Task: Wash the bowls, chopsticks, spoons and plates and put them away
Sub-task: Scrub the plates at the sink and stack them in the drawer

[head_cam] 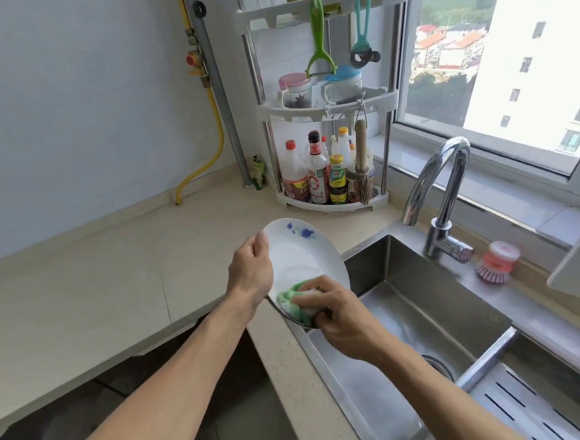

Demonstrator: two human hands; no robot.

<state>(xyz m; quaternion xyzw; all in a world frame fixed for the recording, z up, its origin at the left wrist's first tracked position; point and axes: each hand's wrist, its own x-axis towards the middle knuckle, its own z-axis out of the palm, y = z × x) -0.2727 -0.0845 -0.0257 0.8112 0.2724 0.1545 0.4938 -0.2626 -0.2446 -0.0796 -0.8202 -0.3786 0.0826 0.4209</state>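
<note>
One white round ceramic plate (303,256) is gripped at its rim by the left hand (251,270), tilted over the steel sink's (407,301) edge; green scrubbing cloth (296,303) is pressed on by the right hand (336,314). Slip risk: apparently soapy rim, one-sided grip.

We have a single wide-angle view from the head, looking forward and down. Close below us lies the corner where the worktop (114,283) on the left meets the sink (424,299) on the right; farther off stand the corner rack (325,104) and window (476,52).

plates: 1 (298,253) | sponges: 1 (296,302) | hands: 2 | faucets: 1 (441,188) | dish brushes: 1 (497,262) | lidded jars: 2 | hanging peelers: 2
</note>
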